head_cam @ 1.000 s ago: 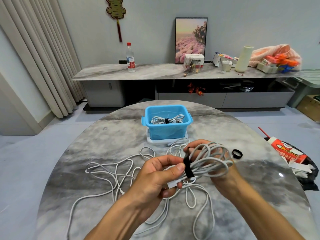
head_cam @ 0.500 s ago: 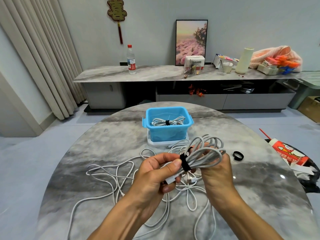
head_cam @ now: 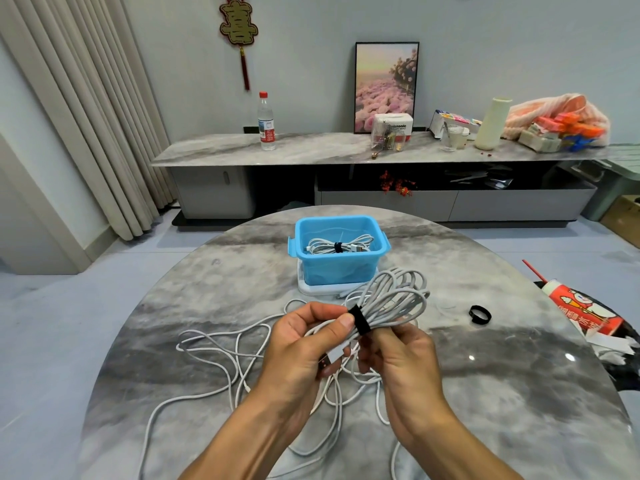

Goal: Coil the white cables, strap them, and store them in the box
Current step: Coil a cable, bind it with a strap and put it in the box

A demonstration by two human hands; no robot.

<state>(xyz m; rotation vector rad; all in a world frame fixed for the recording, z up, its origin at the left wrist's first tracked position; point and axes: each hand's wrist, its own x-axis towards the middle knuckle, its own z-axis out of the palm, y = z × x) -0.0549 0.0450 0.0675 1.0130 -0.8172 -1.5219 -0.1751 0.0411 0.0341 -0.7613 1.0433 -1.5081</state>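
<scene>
White coiled cable [head_cam: 391,303] is held above the middle of the round marble table [head_cam: 207,306]. A black strap [head_cam: 359,320] is pinched around it by the left hand [head_cam: 304,344]; the bundle is gripped from below by the right hand [head_cam: 398,355]. Strapping appears nearly done. Next, placement in the blue box [head_cam: 337,268] near the far edge is called for; loose cables [head_cam: 221,344] remain uncoiled.

A strapped coil [head_cam: 337,244] lies in the box [head_cam: 338,268], behind loose cables [head_cam: 221,355] on the table [head_cam: 519,393].
</scene>
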